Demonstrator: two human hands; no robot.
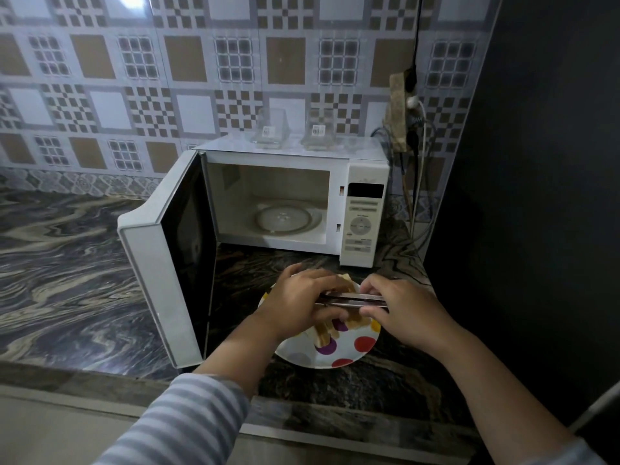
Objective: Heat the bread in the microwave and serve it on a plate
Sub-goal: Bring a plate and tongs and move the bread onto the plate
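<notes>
A white plate (339,354) with coloured dots sits on the dark marble counter in front of the microwave (362,209). Slices of bread (352,322) lie on the plate, largely hidden under my hands. Both hands hold metal tongs (355,301) level above the bread. My left hand (298,303) grips the left part of the tongs. Fingers and thumb of my right hand (399,307) pinch the right end. The microwave's door (167,256) stands wide open to the left, and its glass turntable (287,219) is bare.
Two clear containers (271,130) stand on top of the microwave. A dark cabinet side (536,196) walls off the right, with cables and a socket board (401,112) beside it. The counter (67,263) stretches left of the open door.
</notes>
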